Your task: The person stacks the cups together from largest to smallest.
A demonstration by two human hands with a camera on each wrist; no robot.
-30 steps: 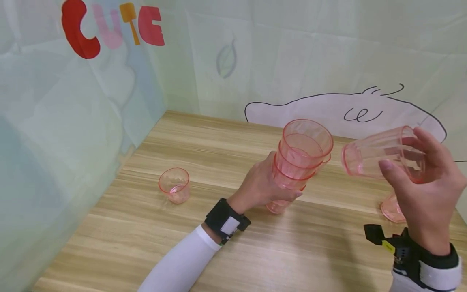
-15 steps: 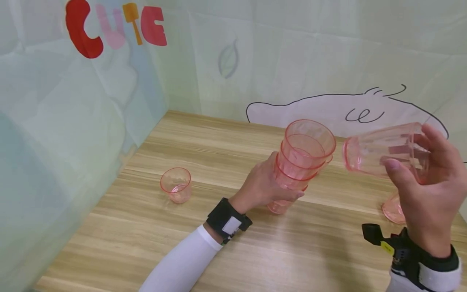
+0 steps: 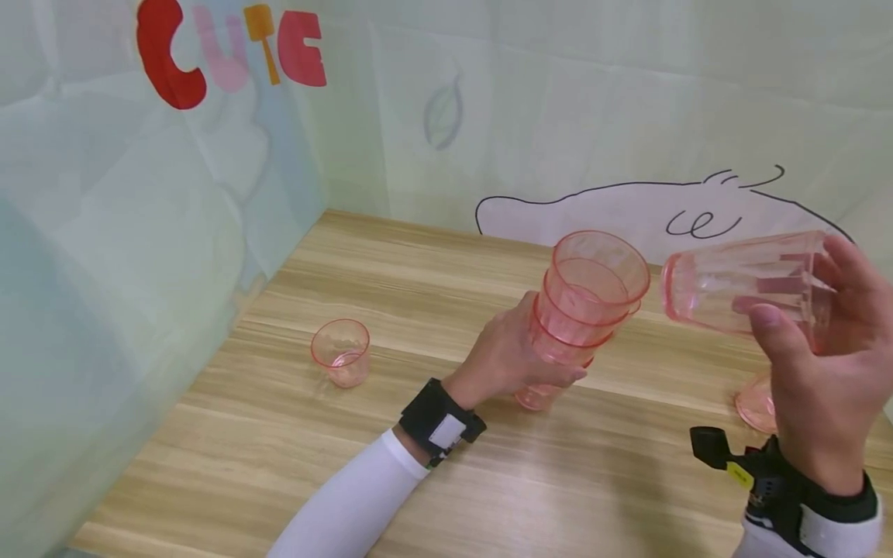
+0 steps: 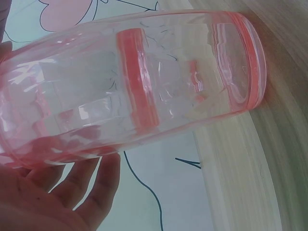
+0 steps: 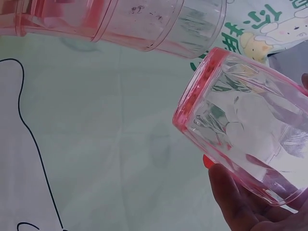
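Observation:
My left hand (image 3: 505,353) grips a tilted stack of nested clear pink cups (image 3: 593,291) above the table, its fingers wrapped round the lower part. In the left wrist view the stacked cups (image 4: 178,91) fill most of the picture. To the right, my right hand (image 3: 837,364) holds a single clear pink cup (image 3: 718,283) by its rim end, lying sideways in the air. The base of that cup points left at the stack's top rim, a small gap apart in the head view. In the right wrist view the single cup (image 5: 240,115) shows thick pink at its base.
A pink cup (image 3: 342,356) stands upright on the wooden table (image 3: 244,442) at the left. Another cup (image 3: 756,403) is on the table at the right, partly hidden by my right hand. A printed cloth backdrop (image 3: 391,116) borders the back and left.
The single cup has shifted slightly to the right with my right hand and turned more side-on. My left hand keeps its grip on the stack; the view has drifted a little.

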